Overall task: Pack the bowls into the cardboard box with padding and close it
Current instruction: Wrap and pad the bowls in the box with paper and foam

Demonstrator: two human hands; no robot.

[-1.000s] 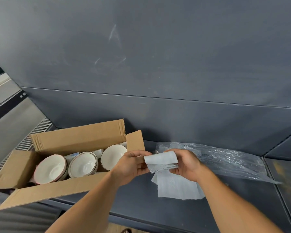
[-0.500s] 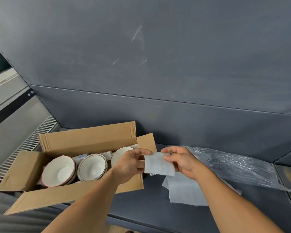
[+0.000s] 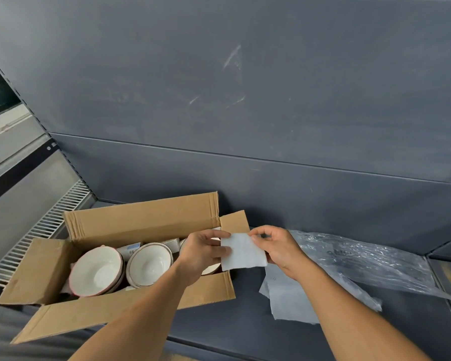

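An open cardboard box [image 3: 146, 222] lies on a dark shelf with its flaps spread. Inside stand white bowls with reddish rims: one stack at the left [image 3: 95, 273], one in the middle [image 3: 149, 265], and a third [image 3: 211, 268] mostly hidden behind my left hand. Small white padding pieces [image 3: 132, 249] sit between them. Both hands hold a folded white foam sheet [image 3: 242, 252] over the box's right end. My left hand [image 3: 203, 252] pinches its left edge; my right hand [image 3: 276, 247] pinches its top right corner.
More white foam sheets [image 3: 289, 300] lie on the shelf [image 3: 219, 327] right of the box. A crumpled clear plastic bag [image 3: 362, 259] lies further right. A dark back wall rises close behind. A white wire grille [image 3: 39, 230] is at the left.
Both hands have carried the folded foam sheet left, from over the loose sheets to the box's right end. The sheet now looks flatter. The view has shifted left slightly.
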